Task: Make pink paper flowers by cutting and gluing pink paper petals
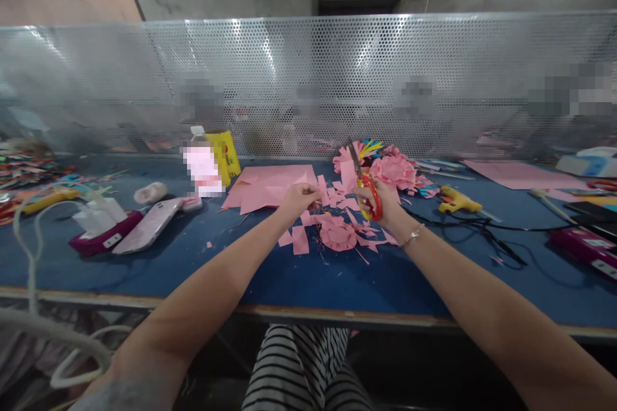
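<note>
My right hand [382,201] grips a pair of scissors with red and yellow handles [376,204], its blades pointing up and away. Behind the blades shows a piece of pink paper [348,176]. My left hand [303,198] is closed in a pinch over the pink scraps; what lies between its fingertips is too small to make out. Just below and between both hands lies a pink paper flower [338,235], with cut pink pieces [300,239] around it. Pink sheets [270,181] are stacked behind my left hand.
Pink paper flowers [394,169] lie behind my right hand, a yellow glue gun [457,200] to its right. At left are a phone [149,226], a purple power strip [107,231], a bottle [202,167] and a yellow box [226,154]. A perforated metal screen [289,64] stands behind.
</note>
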Motion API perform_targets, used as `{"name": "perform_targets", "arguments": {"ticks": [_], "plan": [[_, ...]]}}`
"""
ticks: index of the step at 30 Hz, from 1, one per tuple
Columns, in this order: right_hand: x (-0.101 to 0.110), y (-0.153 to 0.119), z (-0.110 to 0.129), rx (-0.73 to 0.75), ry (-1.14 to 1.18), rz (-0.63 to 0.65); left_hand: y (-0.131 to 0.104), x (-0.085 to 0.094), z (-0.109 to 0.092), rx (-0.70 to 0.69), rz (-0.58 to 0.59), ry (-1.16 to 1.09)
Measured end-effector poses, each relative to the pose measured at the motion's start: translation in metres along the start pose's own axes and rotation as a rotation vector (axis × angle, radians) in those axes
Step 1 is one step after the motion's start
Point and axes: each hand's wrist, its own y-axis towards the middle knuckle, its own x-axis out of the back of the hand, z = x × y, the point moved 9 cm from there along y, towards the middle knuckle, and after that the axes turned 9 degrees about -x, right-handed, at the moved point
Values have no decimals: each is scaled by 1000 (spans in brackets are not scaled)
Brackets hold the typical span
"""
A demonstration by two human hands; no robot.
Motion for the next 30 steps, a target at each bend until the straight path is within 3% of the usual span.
{"name": "perform_targets", "arguments": {"ticks": [5,13,30], "plan": [[-29,-11,-6,-25,29,39,-5,-6,-14,-29,2,0],[-22,-7,-7,-3,18,23,-6,-4,-17,-32,-16,68],[-29,-11,-9,-11,2,43,-4,-2,-15,-39,-22,29]]}}
